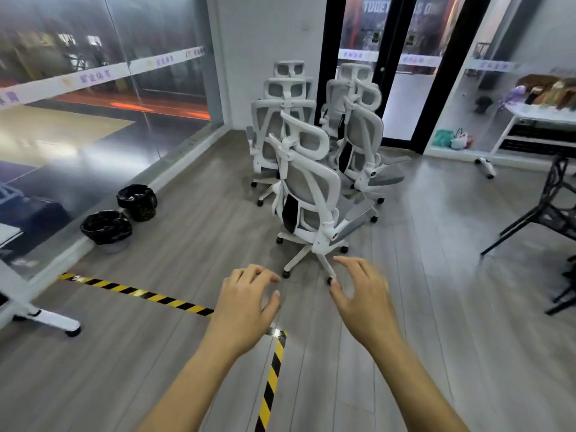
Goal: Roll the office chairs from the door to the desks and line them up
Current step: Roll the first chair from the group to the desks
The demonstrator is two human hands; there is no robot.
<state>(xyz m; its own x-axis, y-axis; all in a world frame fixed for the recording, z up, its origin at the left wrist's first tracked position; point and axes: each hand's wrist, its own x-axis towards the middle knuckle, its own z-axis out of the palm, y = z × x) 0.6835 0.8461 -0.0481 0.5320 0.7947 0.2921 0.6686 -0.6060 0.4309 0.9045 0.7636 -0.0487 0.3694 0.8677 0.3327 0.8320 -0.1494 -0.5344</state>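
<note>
Both grips are held out empty, fingers loosely spread, left hand (pixel 249 294) and right hand (pixel 363 294) apart, seemingly readied for the nearest chair (pixel 307 194); its backrest is turned toward them; the other chairs (pixel 311 120) are clustered by the door (pixel 402 73).

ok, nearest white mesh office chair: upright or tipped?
Upright. The nearest white mesh office chair stands on its castered base on the wood floor, backrest vertical; neither hand touches it.
</note>
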